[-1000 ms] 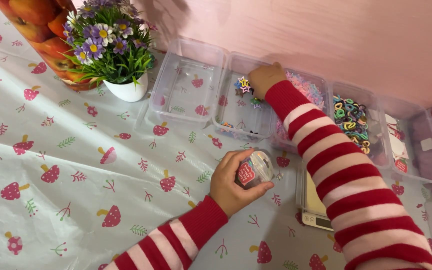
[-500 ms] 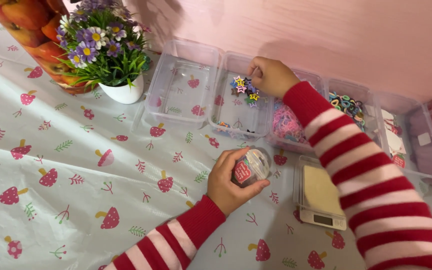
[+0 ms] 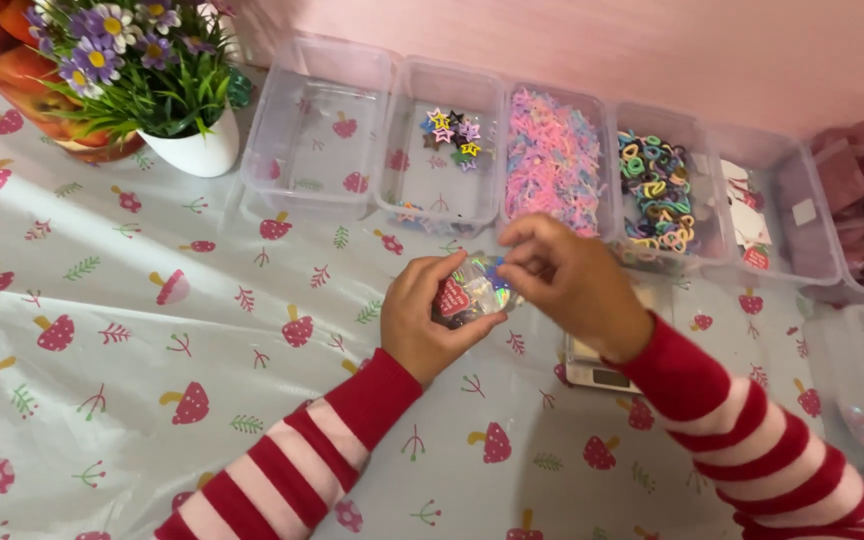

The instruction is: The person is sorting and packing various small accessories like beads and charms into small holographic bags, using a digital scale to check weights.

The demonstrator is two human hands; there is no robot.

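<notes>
In the head view, the left hand point(image 3: 417, 322) grips a small clear round container point(image 3: 468, 295) with a red heart label, held just above the patterned tablecloth point(image 3: 132, 330). The right hand point(image 3: 567, 285) meets it from the other side, its fingertips point(image 3: 512, 272) pinched at the rim. Clear plastic bins point(image 3: 317, 130) of star charms point(image 3: 452, 135) and coloured rings point(image 3: 657, 190) stand in a row behind the hands.

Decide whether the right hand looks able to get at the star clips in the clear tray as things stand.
Probably yes: the right hand is at the small jar, and the star clips lie in an open, lidless tray just beyond, with nothing between.
</notes>
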